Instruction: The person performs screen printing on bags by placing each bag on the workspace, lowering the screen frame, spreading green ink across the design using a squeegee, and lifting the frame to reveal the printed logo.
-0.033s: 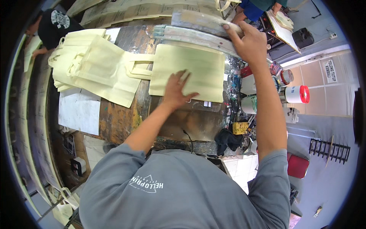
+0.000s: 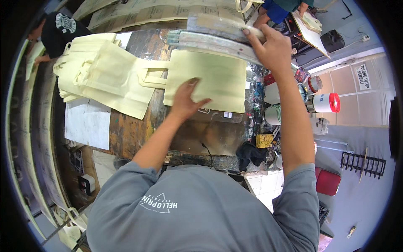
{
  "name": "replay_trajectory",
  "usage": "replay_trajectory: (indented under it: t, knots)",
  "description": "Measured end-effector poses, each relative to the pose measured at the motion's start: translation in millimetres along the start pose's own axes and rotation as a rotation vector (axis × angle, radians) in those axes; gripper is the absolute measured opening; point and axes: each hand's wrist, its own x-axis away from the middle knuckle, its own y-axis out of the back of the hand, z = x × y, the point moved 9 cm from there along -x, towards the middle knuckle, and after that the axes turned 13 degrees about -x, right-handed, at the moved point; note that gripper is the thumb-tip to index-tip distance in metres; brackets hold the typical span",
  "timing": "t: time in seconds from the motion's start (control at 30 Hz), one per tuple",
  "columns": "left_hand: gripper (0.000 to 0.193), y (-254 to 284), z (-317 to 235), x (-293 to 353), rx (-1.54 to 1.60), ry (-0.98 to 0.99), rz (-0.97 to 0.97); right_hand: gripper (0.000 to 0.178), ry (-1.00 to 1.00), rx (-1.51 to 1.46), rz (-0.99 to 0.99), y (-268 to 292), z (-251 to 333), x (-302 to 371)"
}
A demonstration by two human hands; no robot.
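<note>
Your left hand point(image 2: 187, 98) is spread wide over the cream bag point(image 2: 220, 80), which lies flat on your paint-stained table point(image 2: 134, 130); your right hand point(image 2: 273, 48) grips the grey frame point(image 2: 216, 43) beyond it; other bags point(image 2: 111, 73) heap at left; a red-lidded tub point(image 2: 322, 103) sits at right, near a pale wall point(image 2: 373, 201) bearing a black rack point(image 2: 373, 166).

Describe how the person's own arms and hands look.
Both the left hand and the right hand are bare, with no glove or watch to be seen. The forearms are uncovered below the short sleeves of a plain grey shirt, which carries a small white print.
</note>
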Motion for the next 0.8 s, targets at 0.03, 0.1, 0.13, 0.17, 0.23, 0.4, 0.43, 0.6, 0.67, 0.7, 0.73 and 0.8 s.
replay_trajectory:
  t: [0.03, 0.1, 0.13, 0.17, 0.23, 0.4, 0.43, 0.6, 0.67, 0.7, 0.73, 0.8]
  knots:
    - [0.099, 15, 26, 2, -0.097, 0.091, -0.003, 0.060, 0.037, 0.001, -0.032, 0, 3, 4]
    - [0.118, 15, 81, 24, -0.335, 0.180, 0.209, 0.059, 0.084, -0.017, -0.073, 0, 7, 9]
    - [0.128, 10, 95, 37, -0.463, 0.228, 0.439, 0.059, 0.082, -0.006, -0.070, -2, 3, 11]
    - [0.128, 11, 108, 48, -0.452, 0.227, 0.414, 0.059, 0.086, 0.002, -0.063, -3, 4, 10]
    - [0.130, -1, 143, 71, -0.434, 0.237, 0.364, 0.058, 0.084, 0.008, -0.048, -7, 10, 8]
    - [0.112, -2, 126, 62, -0.276, 0.253, 0.301, 0.057, 0.066, 0.048, -0.013, -2, 7, 10]
    - [0.110, -3, 126, 62, -0.273, 0.247, 0.298, 0.058, 0.074, 0.052, -0.024, -1, 6, 11]
    - [0.110, -10, 144, 63, -0.272, 0.246, 0.296, 0.059, 0.067, 0.051, -0.007, -3, 2, 7]
    - [0.110, -14, 150, 64, -0.255, 0.200, 0.311, 0.060, 0.056, 0.043, -0.003, -2, 4, 7]
    - [0.110, -15, 153, 63, -0.247, 0.174, 0.319, 0.061, 0.050, 0.041, -0.002, -2, 4, 7]
    - [0.109, -14, 158, 63, -0.242, 0.161, 0.310, 0.061, 0.058, 0.046, -0.002, -3, 6, 5]
    - [0.109, -13, 158, 62, -0.229, 0.133, 0.295, 0.062, 0.070, 0.059, 0.002, -6, 7, 3]
